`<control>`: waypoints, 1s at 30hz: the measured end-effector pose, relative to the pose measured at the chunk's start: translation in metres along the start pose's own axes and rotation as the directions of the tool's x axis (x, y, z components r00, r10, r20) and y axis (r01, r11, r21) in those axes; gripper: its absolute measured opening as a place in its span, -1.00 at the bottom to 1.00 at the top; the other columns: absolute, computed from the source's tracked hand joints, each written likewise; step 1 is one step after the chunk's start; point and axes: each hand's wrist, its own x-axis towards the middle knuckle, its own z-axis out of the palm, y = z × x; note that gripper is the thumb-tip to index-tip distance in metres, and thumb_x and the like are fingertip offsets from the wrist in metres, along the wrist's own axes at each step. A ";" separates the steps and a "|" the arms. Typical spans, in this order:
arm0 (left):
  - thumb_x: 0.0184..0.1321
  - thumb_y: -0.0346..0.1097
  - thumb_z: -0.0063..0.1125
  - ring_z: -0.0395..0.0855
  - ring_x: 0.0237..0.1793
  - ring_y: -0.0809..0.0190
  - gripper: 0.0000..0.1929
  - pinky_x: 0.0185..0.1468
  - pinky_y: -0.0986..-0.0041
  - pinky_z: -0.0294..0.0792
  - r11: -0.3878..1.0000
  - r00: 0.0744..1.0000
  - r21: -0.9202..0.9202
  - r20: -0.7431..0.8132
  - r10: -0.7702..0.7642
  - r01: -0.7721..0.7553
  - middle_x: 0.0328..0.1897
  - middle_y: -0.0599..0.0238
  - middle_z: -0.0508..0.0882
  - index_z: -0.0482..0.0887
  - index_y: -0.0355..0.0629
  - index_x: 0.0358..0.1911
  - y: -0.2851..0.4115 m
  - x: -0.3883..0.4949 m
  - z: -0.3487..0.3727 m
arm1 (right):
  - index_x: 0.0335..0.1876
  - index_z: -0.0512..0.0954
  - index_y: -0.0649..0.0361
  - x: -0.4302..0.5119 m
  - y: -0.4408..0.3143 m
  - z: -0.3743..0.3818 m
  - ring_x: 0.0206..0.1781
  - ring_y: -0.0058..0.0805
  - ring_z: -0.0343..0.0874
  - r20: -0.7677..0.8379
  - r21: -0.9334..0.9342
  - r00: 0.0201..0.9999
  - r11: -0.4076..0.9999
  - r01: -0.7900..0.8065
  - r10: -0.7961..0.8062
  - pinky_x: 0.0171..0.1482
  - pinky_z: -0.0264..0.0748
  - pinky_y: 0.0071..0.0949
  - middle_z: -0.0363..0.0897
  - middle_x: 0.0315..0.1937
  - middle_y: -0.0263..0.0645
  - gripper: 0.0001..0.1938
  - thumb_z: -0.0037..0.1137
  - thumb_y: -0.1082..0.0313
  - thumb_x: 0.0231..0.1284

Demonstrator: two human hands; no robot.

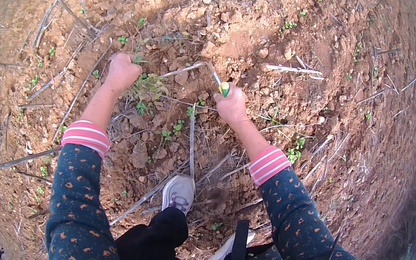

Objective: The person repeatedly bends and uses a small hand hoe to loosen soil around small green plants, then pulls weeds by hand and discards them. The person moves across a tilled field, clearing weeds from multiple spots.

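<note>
My left hand [124, 70] is closed in a fist at the upper left of the middle, with thin green weed stems [138, 55] at its fingers. Below and right of that fist lies a tuft of pale green weeds [147, 85] on the reddish soil. My right hand [232, 104] is closed around the green and yellow handle [224, 88] of a small hand tool. A thin metal shank [216, 74] rises from the handle; its working end is hard to tell from the dry stalks beside it.
Dry stalks [192, 141] and clods cover the brown ground. Small green seedlings [166, 134] grow between them. A long stick [11, 163] reaches in from the left. My grey shoe [178, 192] stands at the lower middle, with the other shoe [228, 249] behind it.
</note>
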 end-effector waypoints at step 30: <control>0.04 -0.26 0.17 0.61 -0.14 -0.07 -0.75 -0.07 0.22 0.43 0.928 0.941 0.165 0.009 0.338 -0.334 -0.22 0.00 0.65 0.65 -0.02 -0.16 0.101 0.034 0.051 | -0.13 0.42 0.29 -0.250 0.010 -0.157 -0.46 -0.02 0.59 0.011 -0.210 0.946 0.926 -0.315 0.324 -0.35 0.51 -0.24 0.52 -0.57 0.02 -0.73 0.10 0.45 0.02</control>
